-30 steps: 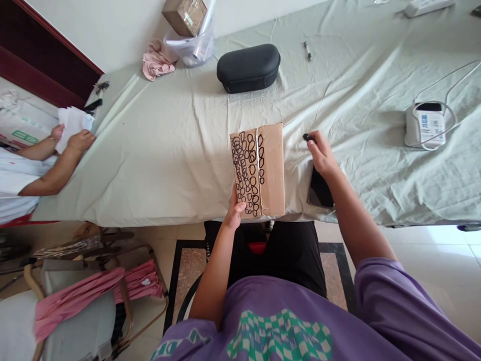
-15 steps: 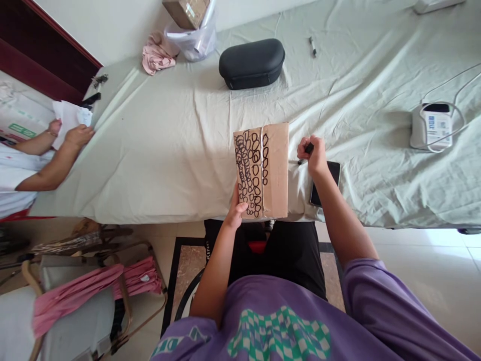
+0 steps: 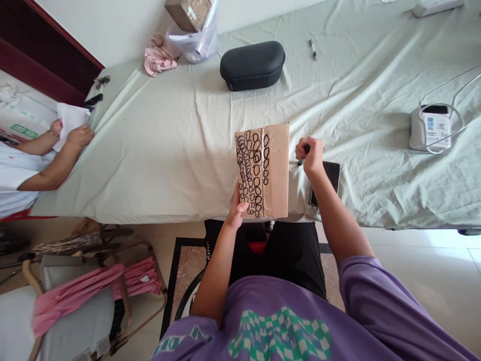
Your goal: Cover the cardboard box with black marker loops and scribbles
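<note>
A brown cardboard box (image 3: 276, 170) is held at the table's near edge, its left part covered in rows of black hand-drawn circles. My left hand (image 3: 236, 211) grips its lower left corner, thumb on the front and the other fingers mostly hidden behind. To the right of the box, my right hand (image 3: 311, 154) is closed around a black marker (image 3: 307, 148), whose lower end points down toward the cloth, apart from the cardboard. Partly behind my right wrist lies a dark smartphone (image 3: 330, 178).
On the green cloth (image 3: 180, 150) sit a black case (image 3: 252, 66), another pen (image 3: 312, 49), a white device with a cable (image 3: 430, 128) and a pink cloth (image 3: 161, 55) beside a plastic bin (image 3: 195, 44). At left, another person's hands (image 3: 79, 135) hold papers. A folding chair (image 3: 78, 301) stands lower left.
My right hand with the marker has shifted slightly left, toward the box. The other person's papers have moved a little. My left hand and the box stay nearly still.
</note>
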Demonstrator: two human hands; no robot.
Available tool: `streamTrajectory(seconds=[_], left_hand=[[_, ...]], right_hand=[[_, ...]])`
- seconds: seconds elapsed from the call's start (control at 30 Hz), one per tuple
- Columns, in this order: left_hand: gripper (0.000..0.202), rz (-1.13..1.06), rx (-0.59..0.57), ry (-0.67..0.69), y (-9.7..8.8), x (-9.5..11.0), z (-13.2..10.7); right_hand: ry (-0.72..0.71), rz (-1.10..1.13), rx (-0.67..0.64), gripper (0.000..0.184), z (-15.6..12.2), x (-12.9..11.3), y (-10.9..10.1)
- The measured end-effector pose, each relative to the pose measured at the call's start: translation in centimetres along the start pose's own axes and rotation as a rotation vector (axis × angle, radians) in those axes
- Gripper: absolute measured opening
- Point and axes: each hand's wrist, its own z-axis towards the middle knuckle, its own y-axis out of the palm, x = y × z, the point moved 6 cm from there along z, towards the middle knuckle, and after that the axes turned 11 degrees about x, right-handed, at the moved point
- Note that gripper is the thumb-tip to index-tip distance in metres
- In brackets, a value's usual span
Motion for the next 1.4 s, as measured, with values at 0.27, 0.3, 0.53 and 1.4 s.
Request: streamTrajectory(seconds=[0.27, 0.3, 0.53, 1.4], left_hand=[[0.091, 0.011, -0.017, 0.012, 0.2, 0.1, 0.0], [0.091, 0.009, -0.012, 0.012, 0.2, 0.2, 0.0], [0.09, -0.008, -0.002, 0.001, 0.9, 0.9, -0.2], [0.096, 0.031, 0.004, -0.01, -0.3, -0.5, 0.0]], right_hand=[[-0.06, -0.015, -0.014, 0.07, -0.4, -0.9, 0.4], [-0.057, -0.021, -0.003, 0.069, -0.2, -0.7, 0.5], [-0.13, -0.39, 0.021, 0.039, 1.2, 2.5, 0.7], [0.344, -0.139, 0.293, 0.037, -11.9, 1.4, -9.8]])
